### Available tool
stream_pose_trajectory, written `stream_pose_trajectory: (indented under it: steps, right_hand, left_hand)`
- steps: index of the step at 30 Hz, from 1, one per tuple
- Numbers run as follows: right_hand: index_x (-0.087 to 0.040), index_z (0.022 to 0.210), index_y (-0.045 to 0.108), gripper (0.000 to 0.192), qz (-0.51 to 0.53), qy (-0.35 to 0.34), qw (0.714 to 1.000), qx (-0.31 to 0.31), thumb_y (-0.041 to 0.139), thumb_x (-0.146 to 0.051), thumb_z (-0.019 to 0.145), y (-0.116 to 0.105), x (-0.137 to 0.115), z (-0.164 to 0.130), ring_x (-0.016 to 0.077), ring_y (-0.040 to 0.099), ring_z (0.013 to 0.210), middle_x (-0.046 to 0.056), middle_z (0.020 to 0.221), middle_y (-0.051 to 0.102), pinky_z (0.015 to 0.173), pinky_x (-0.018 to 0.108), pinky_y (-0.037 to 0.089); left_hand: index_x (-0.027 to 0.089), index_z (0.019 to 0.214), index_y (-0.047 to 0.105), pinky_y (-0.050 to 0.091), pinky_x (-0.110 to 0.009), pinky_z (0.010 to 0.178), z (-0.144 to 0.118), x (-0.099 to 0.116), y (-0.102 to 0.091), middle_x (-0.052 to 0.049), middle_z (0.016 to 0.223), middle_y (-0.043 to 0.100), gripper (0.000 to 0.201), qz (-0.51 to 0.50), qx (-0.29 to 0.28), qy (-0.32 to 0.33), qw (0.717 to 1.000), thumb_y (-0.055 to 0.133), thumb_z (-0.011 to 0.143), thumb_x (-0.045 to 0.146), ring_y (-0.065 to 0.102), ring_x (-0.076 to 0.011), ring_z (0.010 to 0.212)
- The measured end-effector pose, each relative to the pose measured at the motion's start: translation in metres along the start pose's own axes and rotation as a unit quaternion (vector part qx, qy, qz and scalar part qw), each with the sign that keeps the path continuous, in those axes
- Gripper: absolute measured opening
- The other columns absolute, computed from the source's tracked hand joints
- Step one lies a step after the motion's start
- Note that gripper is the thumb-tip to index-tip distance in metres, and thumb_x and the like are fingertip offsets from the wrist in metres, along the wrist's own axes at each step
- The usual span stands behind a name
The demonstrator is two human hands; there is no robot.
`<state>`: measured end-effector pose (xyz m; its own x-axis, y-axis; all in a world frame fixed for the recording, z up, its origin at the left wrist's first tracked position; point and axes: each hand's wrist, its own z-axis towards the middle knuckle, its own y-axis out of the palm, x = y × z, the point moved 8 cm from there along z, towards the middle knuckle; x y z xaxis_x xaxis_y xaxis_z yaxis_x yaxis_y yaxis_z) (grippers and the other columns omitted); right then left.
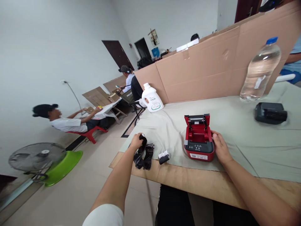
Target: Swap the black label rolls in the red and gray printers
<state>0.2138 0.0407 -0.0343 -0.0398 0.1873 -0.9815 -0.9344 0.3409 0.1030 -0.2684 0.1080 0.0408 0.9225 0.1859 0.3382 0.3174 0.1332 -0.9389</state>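
At the table's left front corner, my left hand (136,141) is closed around one roll of a black printer ribbon (148,157). A glossy loose length of the ribbon hangs in folds below it, and a second roll with a pale core end lies just to its right. My right hand (220,147) rests against the right side of a red and black label printer (199,153), fingers stretched along the casing. The printer's lid stands up, showing its red inner bay. Between ribbon and printer lies a small black and white roll (164,157).
On the cloth-covered table (235,125) stand a white jug (152,99), a large water bottle (261,70) and a black device (270,113). A cardboard partition (197,67) runs along the back. Leftward are a fan (37,157), a green stool (63,168) and seated people.
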Motion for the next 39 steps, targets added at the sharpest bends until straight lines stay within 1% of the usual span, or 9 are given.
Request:
stream_pose_trajectory:
  steps: [4,6,8,11,13,17,22,27,39]
  right_hand:
    - [-0.023,0.114,0.060,0.054,0.009,0.009,1.000,-0.008,0.047,-0.066,0.085,0.002,0.002,0.000,0.0250,0.056,0.115,0.009,0.121,0.063,0.104,0.046,0.040]
    - [-0.023,0.115,0.060,0.053,0.008,0.009,1.000,-0.011,0.046,-0.065,0.085,0.002,0.001,0.000,0.0248,0.057,0.114,0.008,0.119,0.064,0.103,0.046,0.042]
    - [-0.023,0.114,0.060,0.052,0.006,0.008,1.000,-0.012,0.046,-0.064,0.086,0.003,0.000,0.000,0.0253,0.056,0.115,0.008,0.119,0.064,0.103,0.046,0.042]
    - [-0.023,0.114,0.060,0.052,0.013,0.008,1.000,-0.009,0.046,-0.064,0.086,0.003,0.000,0.000,0.0273,0.055,0.117,0.009,0.121,0.063,0.104,0.047,0.041]
    - [-0.021,0.114,0.059,0.054,0.019,0.012,1.000,-0.008,0.047,-0.065,0.085,0.003,0.000,0.000,0.0286,0.055,0.118,0.010,0.122,0.063,0.104,0.048,0.041]
    - [-0.019,0.115,0.058,0.057,0.020,0.016,1.000,-0.010,0.048,-0.066,0.084,0.004,-0.002,0.000,0.0285,0.055,0.118,0.011,0.122,0.062,0.105,0.048,0.041]
    - [-0.019,0.112,0.060,0.060,0.014,0.011,1.000,-0.010,0.048,-0.070,0.081,0.002,-0.006,0.001,0.0257,0.057,0.115,0.011,0.120,0.065,0.104,0.046,0.042]
    - [-0.021,0.109,0.061,0.059,0.014,0.001,1.000,-0.003,0.048,-0.071,0.080,0.001,-0.003,0.003,0.0251,0.058,0.112,0.009,0.117,0.066,0.102,0.045,0.043]
    - [-0.021,0.110,0.060,0.055,0.008,-0.020,1.000,-0.010,0.046,-0.067,0.085,0.003,0.002,0.006,0.0229,0.059,0.110,0.009,0.115,0.066,0.099,0.043,0.045]
  left_hand:
    - [0.014,0.113,0.056,0.053,-0.037,0.078,-0.001,0.033,-0.027,-0.009,0.097,0.064,0.045,-0.146,0.018,0.004,0.989,0.063,0.070,0.022,0.063,-0.0233,0.090]
    - [0.015,0.110,0.060,0.055,-0.034,0.069,-0.018,0.067,-0.034,-0.008,0.092,0.065,0.046,-0.299,-0.046,0.030,0.953,0.069,0.066,0.027,0.064,-0.0211,0.081]
    - [0.016,0.106,0.065,0.054,-0.032,0.060,-0.052,0.114,-0.032,-0.009,0.089,0.066,0.052,-0.436,-0.195,0.060,0.876,0.077,0.057,0.028,0.064,-0.0210,0.073]
    - [0.016,0.100,0.071,0.053,-0.034,0.052,-0.127,0.185,-0.012,-0.011,0.085,0.069,0.054,-0.380,-0.484,0.104,0.781,0.084,0.048,0.022,0.065,-0.0252,0.065]
    - [0.016,0.098,0.072,0.056,-0.038,0.064,-0.157,0.227,-0.005,-0.013,0.091,0.071,0.047,-0.345,-0.544,0.180,0.743,0.084,0.053,0.019,0.067,-0.0300,0.078]
    - [0.016,0.108,0.067,0.051,-0.037,0.088,-0.139,0.285,0.015,-0.010,0.107,0.069,0.039,-0.314,-0.414,0.315,0.794,0.072,0.069,0.017,0.064,-0.0247,0.099]
    - [0.019,0.118,0.062,0.044,-0.034,0.098,-0.103,0.318,0.062,-0.007,0.120,0.066,0.046,-0.065,-0.293,0.361,0.883,0.068,0.072,0.015,0.060,-0.0221,0.108]
    - [0.024,0.122,0.061,0.035,-0.043,0.105,-0.100,0.330,0.089,-0.007,0.120,0.067,0.045,0.128,-0.236,0.384,0.884,0.067,0.078,0.028,0.056,-0.0275,0.118]
    - [0.023,0.121,0.061,0.036,-0.044,0.106,-0.099,0.333,0.091,-0.007,0.129,0.062,0.044,0.048,-0.225,0.425,0.875,0.069,0.078,0.028,0.052,-0.0282,0.123]
